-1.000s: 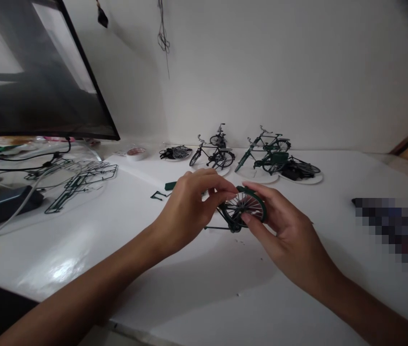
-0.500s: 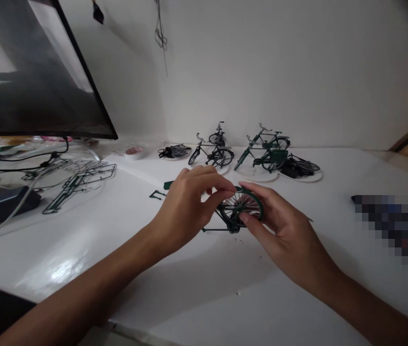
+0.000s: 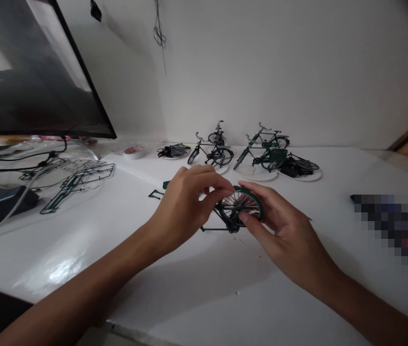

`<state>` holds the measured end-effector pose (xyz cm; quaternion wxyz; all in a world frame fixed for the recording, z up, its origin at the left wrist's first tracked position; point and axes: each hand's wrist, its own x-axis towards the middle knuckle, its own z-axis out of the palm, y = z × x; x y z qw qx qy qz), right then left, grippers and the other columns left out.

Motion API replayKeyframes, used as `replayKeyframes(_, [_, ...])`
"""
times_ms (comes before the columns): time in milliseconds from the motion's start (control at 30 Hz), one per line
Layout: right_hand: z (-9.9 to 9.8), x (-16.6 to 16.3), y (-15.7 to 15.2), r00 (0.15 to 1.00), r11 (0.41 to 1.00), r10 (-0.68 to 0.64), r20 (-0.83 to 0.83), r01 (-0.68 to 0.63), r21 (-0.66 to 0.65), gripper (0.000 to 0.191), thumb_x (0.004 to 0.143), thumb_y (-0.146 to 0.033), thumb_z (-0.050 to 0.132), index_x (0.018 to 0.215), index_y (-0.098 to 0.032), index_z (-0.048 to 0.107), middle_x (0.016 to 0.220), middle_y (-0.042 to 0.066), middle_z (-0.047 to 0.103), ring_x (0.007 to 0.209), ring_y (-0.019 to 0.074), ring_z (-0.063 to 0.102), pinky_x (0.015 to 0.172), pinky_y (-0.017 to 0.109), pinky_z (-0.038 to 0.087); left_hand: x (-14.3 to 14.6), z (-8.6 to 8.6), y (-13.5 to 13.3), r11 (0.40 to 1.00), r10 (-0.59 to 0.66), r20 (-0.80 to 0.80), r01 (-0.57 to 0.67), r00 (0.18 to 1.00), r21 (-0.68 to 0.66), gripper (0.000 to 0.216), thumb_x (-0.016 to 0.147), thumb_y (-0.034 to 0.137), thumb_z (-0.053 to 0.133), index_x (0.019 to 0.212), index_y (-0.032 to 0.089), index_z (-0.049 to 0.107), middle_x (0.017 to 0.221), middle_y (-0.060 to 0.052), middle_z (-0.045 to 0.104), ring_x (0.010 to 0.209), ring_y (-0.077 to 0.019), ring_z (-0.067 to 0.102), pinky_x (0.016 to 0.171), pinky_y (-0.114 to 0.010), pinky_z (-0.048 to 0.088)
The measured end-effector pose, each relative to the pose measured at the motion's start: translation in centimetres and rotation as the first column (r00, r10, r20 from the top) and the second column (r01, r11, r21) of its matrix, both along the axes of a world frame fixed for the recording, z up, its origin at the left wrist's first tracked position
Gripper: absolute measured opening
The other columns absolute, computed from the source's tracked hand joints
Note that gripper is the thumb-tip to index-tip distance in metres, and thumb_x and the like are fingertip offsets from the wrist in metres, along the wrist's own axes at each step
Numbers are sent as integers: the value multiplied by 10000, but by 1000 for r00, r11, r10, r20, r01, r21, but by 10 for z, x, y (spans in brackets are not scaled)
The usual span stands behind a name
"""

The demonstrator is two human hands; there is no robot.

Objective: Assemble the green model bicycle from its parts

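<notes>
A dark green model bicycle frame with a spoked wheel [image 3: 250, 204] is between my two hands, a little above the white table. My right hand [image 3: 283, 226] grips the wheel from the right, its thumb near the hub and its fingers behind the rim. My left hand [image 3: 192, 202] is closed in a pinch of thumb and forefinger at the wheel's upper left edge, by the frame. Whatever small part lies between those fingertips is hidden. The thin frame tube [image 3: 218, 229] sticks out to the left below my left hand. Small green parts [image 3: 156, 194] lie behind my left wrist.
Several model bicycles [image 3: 211, 153] stand at the back by the wall, near dishes of dark parts [image 3: 299, 168]. At the left are green part frames [image 3: 70, 187], cables, a dark box [image 3: 5, 206] and a monitor [image 3: 38, 72]. A tape roll [image 3: 133, 152] lies behind; a blurred-out object [image 3: 394, 226] is at right.
Both hands keep nearly the same grip on the wheel and frame. The left fingertips shift very slightly left, and the whole view shifts a little.
</notes>
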<state>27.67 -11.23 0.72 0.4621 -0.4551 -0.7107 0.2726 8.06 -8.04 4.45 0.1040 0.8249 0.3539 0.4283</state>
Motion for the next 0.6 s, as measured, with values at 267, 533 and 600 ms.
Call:
replayKeyframes(267, [-2, -1, -1, 1000, 1000, -6, 3, 6, 8, 448, 930, -244, 612, 1358, -353, 536, 1306, 13, 637, 1124, 195, 643, 947, 311, 534, 0, 1, -1, 1000, 15, -26, -15, 1000, -7, 102, 903, 141, 644, 878, 205, 719, 783, 8, 674, 735, -134, 571, 761, -326, 380])
replayKeyframes(533, [-1, -1, -2, 999, 999, -18, 46, 16, 28, 455, 932, -246, 605, 1371, -340, 530, 1295, 24, 641, 1088, 197, 648, 925, 332, 549, 0, 3, -3, 1000, 17, -24, -17, 1000, -21, 95, 902, 144, 652, 866, 203, 717, 772, 20, 659, 724, -123, 554, 763, -328, 370])
replayKeyframes(600, [-1, -1, -2, 999, 1000, -19, 49, 18, 25, 452, 934, -252, 602, 1374, -327, 530, 1296, 35, 640, 1079, 204, 652, 922, 348, 556, 0, 3, -3, 1000, 20, -33, -21, 999, -18, 101, 905, 145, 647, 866, 205, 717, 771, 17, 661, 719, -125, 552, 755, -331, 369])
